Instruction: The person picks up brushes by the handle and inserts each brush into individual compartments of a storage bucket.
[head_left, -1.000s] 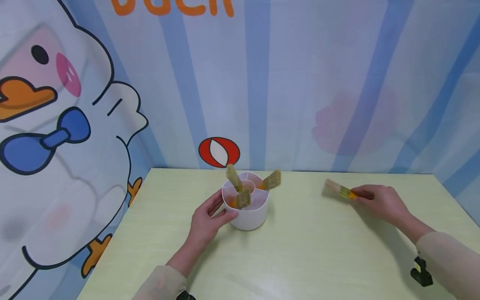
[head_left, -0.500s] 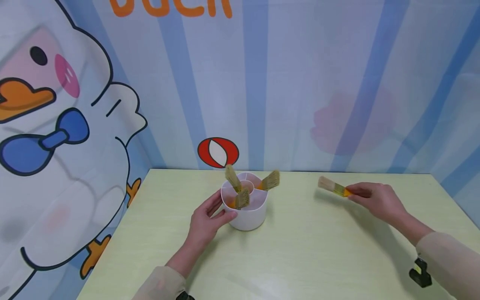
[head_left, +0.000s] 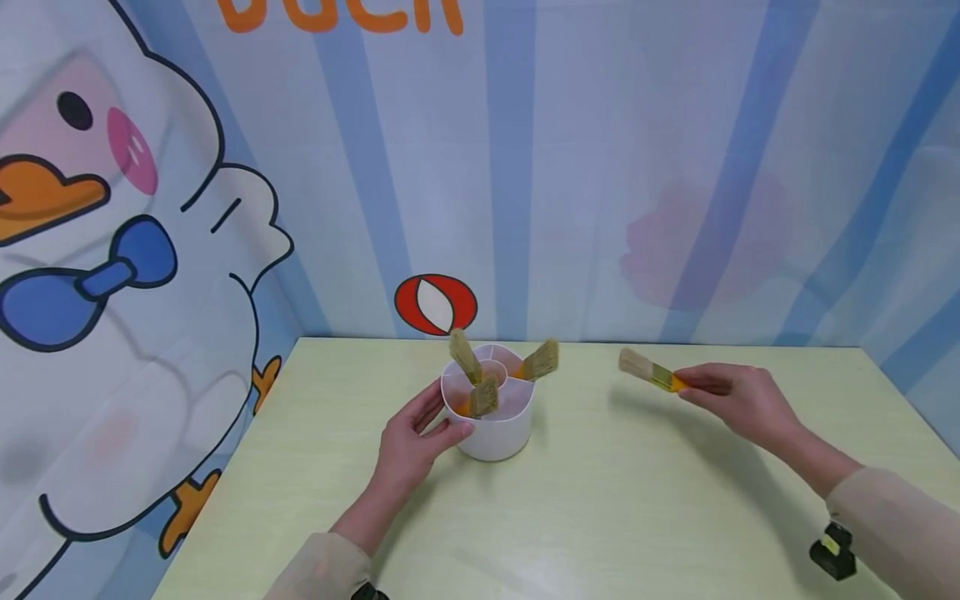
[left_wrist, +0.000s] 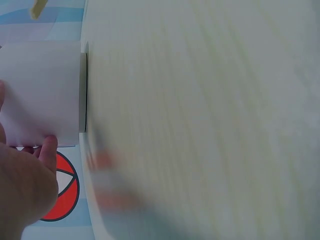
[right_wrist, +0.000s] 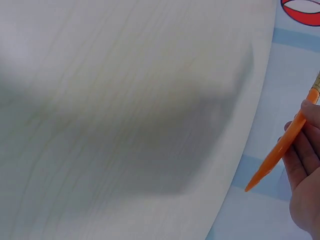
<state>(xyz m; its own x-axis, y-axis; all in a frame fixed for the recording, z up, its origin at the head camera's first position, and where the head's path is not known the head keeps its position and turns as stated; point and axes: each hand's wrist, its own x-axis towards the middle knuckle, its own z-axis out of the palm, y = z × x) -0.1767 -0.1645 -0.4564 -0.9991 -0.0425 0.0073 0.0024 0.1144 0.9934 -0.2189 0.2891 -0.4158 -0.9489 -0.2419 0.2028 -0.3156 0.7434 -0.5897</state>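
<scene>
A white round holder (head_left: 495,439) with inner compartments stands upright on the table. Three brushes lean in it, bristles up: one at the back left (head_left: 466,357), one at the front (head_left: 483,397) and one tilted out to the right (head_left: 542,360). Around the holder's left side my left hand (head_left: 411,442) grips, its thumb at the front; the left wrist view shows the holder's plain wall (left_wrist: 42,95). Off to the right, my right hand (head_left: 746,402) pinches a flat paintbrush (head_left: 651,372) above the table, bristles pointing left. Its orange handle (right_wrist: 280,149) tapers to a point in the right wrist view.
The pale wooden table (head_left: 600,517) ends at the back against a blue striped cloth backdrop (head_left: 577,167) with a printed duck (head_left: 142,350) and a red-and-white ball. A small black device (head_left: 834,552) sits under the right sleeve.
My right hand has moved left with the paintbrush, lifting it slightly toward the holder's side. The left hand and the holder have stayed in place.
</scene>
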